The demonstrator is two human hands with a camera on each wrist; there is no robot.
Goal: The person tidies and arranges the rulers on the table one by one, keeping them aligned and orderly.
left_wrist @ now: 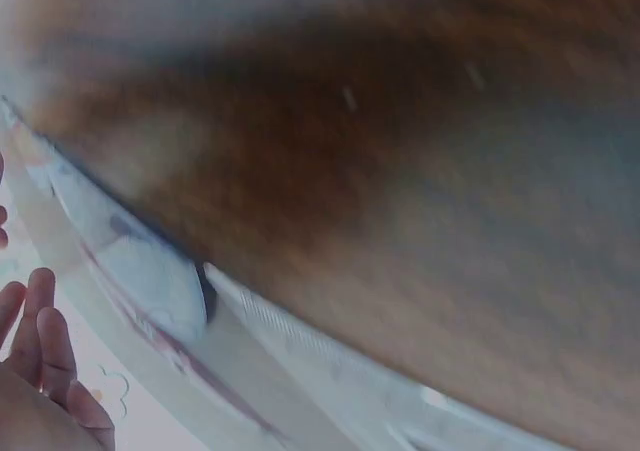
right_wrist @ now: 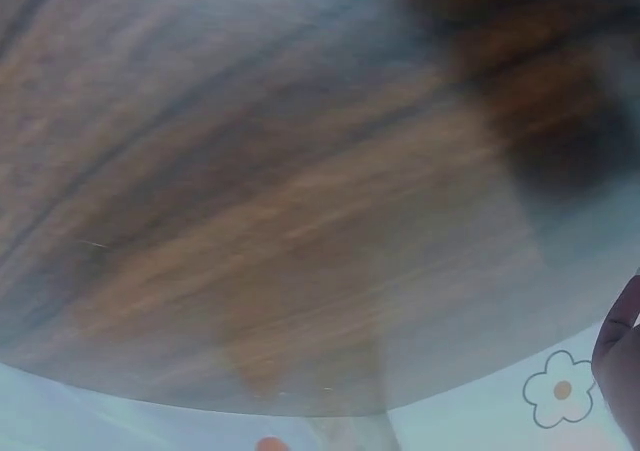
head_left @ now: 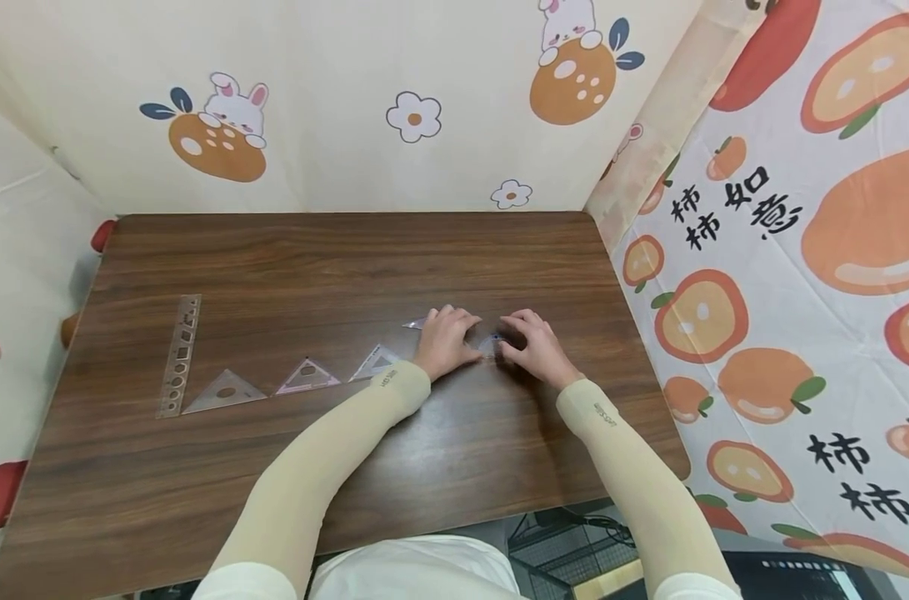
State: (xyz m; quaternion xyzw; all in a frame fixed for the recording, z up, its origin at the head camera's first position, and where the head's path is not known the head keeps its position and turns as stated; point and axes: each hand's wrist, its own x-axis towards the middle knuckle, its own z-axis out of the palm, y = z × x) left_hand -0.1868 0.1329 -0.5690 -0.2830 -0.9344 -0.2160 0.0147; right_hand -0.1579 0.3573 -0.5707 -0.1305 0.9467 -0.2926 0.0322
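Observation:
A small clear plastic drawing piece with bluish marks (head_left: 488, 345) lies on the brown table between the two hands. My left hand (head_left: 448, 340) is at its left side, thumb tip right at its edge, with a gap between thumb and index finger. On the other side, my right hand (head_left: 535, 348) has its thumb close to the piece and its fingers spread apart from the thumb. Beyond the left hand, another small clear piece (head_left: 414, 323) shows partly. Beside the left wrist lies a clear set square (head_left: 375, 362); the left wrist view shows a graduated plastic edge (left_wrist: 330, 356).
Further left, a pink-edged set square (head_left: 307, 377), a larger clear set square (head_left: 225, 392) and an upright clear ruler with cut-out shapes (head_left: 179, 357) form a row on the table (head_left: 334, 258). Printed curtains stand behind and at the right.

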